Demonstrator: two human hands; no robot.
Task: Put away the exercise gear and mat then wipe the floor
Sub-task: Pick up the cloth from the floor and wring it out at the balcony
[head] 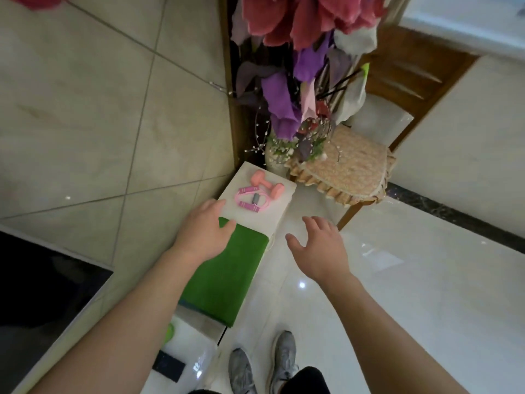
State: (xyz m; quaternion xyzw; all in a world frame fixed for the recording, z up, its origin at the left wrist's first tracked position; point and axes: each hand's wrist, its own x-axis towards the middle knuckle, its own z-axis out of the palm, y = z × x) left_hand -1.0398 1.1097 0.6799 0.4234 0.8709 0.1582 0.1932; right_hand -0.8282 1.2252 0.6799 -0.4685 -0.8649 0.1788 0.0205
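Observation:
A folded green mat (224,277) lies on a low white cabinet top (272,211) along the wall. Beyond it on the same top lie a pink dumbbell (268,184) and a pink pull-rope exerciser (250,199) with a grey middle grip. My left hand (204,231) rests flat on the far left end of the mat, fingers straight. My right hand (318,244) hovers over the white floor to the right of the cabinet, fingers spread and holding nothing.
A vase of large pink and purple artificial flowers (292,89) stands beyond the cabinet. A wooden chair with a woven cushion (346,172) is at right. A dark screen (42,282) sits at lower left. My grey shoes (261,362) stand on the glossy tiled floor (397,294).

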